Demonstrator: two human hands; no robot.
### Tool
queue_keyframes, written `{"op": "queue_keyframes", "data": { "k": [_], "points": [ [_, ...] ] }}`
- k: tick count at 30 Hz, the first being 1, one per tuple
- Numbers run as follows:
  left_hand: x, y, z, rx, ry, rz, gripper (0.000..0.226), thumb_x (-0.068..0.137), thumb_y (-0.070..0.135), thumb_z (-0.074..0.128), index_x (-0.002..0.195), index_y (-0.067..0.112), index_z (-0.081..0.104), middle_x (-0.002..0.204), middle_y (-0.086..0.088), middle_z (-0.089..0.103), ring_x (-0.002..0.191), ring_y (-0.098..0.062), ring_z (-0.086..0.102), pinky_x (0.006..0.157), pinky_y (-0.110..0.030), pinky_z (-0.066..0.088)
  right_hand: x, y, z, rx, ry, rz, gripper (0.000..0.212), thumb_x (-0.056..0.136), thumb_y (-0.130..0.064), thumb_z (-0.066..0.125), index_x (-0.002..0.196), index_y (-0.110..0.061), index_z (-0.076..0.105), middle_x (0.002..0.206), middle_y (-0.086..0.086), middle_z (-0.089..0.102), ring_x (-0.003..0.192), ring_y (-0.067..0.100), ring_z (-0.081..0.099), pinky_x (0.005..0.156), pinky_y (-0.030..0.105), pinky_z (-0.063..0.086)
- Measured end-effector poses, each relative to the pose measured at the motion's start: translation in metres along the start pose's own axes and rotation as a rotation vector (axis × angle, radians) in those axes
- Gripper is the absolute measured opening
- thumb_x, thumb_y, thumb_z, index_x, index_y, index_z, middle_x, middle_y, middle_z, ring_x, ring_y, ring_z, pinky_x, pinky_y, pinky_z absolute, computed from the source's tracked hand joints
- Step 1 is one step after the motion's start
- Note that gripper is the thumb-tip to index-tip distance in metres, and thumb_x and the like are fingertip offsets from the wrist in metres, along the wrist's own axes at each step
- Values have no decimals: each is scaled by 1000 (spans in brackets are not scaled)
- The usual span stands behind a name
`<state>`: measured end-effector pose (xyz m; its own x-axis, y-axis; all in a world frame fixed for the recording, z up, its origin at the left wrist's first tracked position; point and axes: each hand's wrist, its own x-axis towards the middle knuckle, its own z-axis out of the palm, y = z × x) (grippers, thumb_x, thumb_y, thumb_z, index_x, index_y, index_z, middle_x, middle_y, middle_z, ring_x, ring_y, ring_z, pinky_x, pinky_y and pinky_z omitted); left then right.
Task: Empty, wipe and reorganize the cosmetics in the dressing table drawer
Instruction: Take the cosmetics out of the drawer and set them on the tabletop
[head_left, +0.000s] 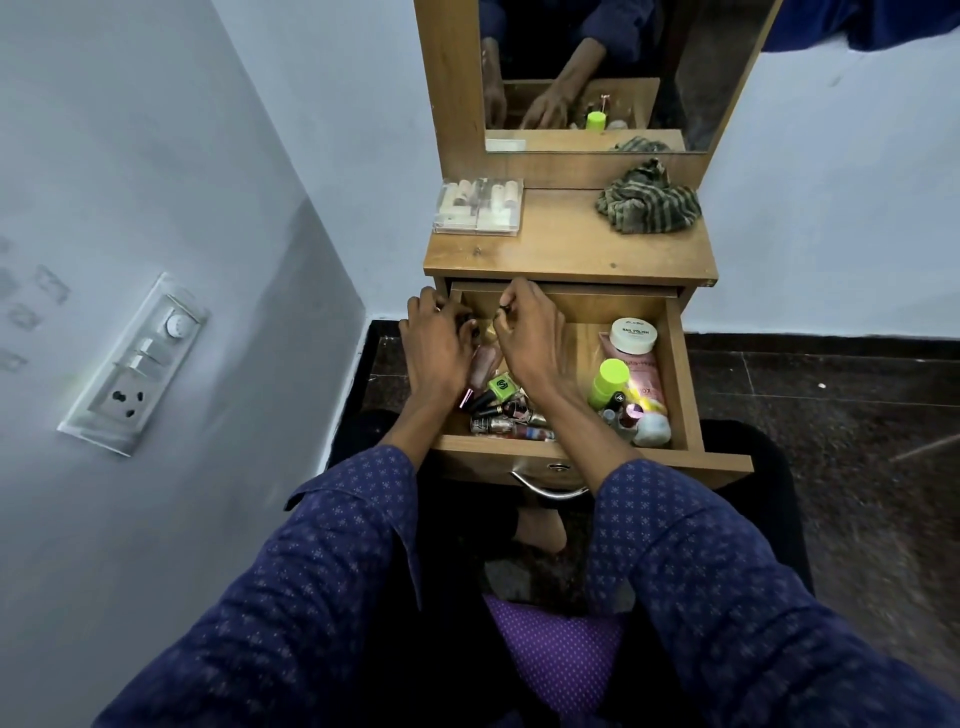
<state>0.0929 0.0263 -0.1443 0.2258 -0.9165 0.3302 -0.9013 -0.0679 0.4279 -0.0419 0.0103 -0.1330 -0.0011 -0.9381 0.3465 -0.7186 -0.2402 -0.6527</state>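
The drawer (685, 395) of the dressing table (571, 249) is pulled fully out toward the seated person; its metal handle (550, 491) sits nearest. The cosmetics are not yet emptied. Nail polish bottles (511, 423) are heaped at the front left; a lime-capped bottle (608, 382), a pink tube (647, 376) and a white nail polish remover jar (632, 334) lie along the right side. Both hands are reached into the back left corner. The left hand (434, 345) is curled over small items, and the right hand (524, 332) is pinched on something small and dark; what each holds cannot be told.

Judgement: emptying is done best in handfuls set on the tabletop, bottles kept upright and caps checked, so that the wood is bared for wiping.

On the tabletop a clear organiser box (478, 208) stands at left and a striped cloth (649, 200) at right, below the mirror (597, 73). A switchboard (135, 364) is mounted on the pale wall; the floor is dark stone.
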Motion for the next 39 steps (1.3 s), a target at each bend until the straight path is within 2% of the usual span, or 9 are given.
{"op": "queue_keyframes", "data": {
  "k": [2,7,12,17,23,27,33,36,39],
  "points": [
    [-1,-1,-4,-58,0,-18,15,96,24,71,110,23,77,116,1,59,108,-19,52,92,-47,51,-1,-2,-1,2,-10,-7,29,85,-2,75,99,-21,58,94,-7,64,78,11,61,65,33,58],
    [1,4,-28,-184,53,79,14,99,23,66,111,23,74,111,4,58,108,-18,53,94,-44,44,5,-16,-22,2,-4,-124,22,86,-10,73,97,-24,60,88,-10,65,73,10,60,60,28,44],
    [30,5,-60,-297,114,160,19,99,31,63,107,17,73,104,3,62,100,-18,61,87,-43,52,35,-44,-46,119,42,-221,20,85,-17,74,98,-24,61,87,-11,65,69,11,61,61,32,51],
    [66,10,-80,-291,147,137,16,97,35,67,101,20,72,102,5,70,91,-15,67,80,-36,54,68,-64,-52,142,72,-268,21,85,-16,73,99,-24,60,88,-11,64,70,10,63,63,38,55],
    [96,18,-85,-226,102,56,14,98,31,70,104,19,76,106,4,74,91,-16,68,76,-28,42,92,-69,-41,91,44,-258,19,87,-11,73,94,-21,59,89,-6,65,72,13,65,63,42,56],
    [104,22,-83,-225,94,57,15,98,31,71,104,19,77,106,3,75,91,-16,69,75,-27,41,103,-73,-38,61,49,-266,21,88,-9,75,95,-20,59,90,-5,66,75,13,65,63,40,58],
    [105,24,-78,-258,58,27,16,97,34,72,106,22,77,99,7,76,86,-12,69,72,-28,44,106,-69,-40,43,8,-254,22,88,-6,74,97,-19,59,92,-5,66,77,14,64,65,43,57],
    [101,19,-74,-275,36,4,24,95,36,72,115,22,75,100,7,76,89,-14,70,77,-33,53,98,-63,-44,61,-6,-243,29,89,-6,75,107,-20,57,99,-5,64,79,15,65,66,42,58],
    [93,15,-70,-307,17,-24,38,94,39,72,127,20,69,109,5,76,94,-14,70,83,-35,55,83,-56,-48,73,9,-223,35,88,-6,74,112,-23,55,101,-6,62,79,13,64,66,37,57]
  ]
}}
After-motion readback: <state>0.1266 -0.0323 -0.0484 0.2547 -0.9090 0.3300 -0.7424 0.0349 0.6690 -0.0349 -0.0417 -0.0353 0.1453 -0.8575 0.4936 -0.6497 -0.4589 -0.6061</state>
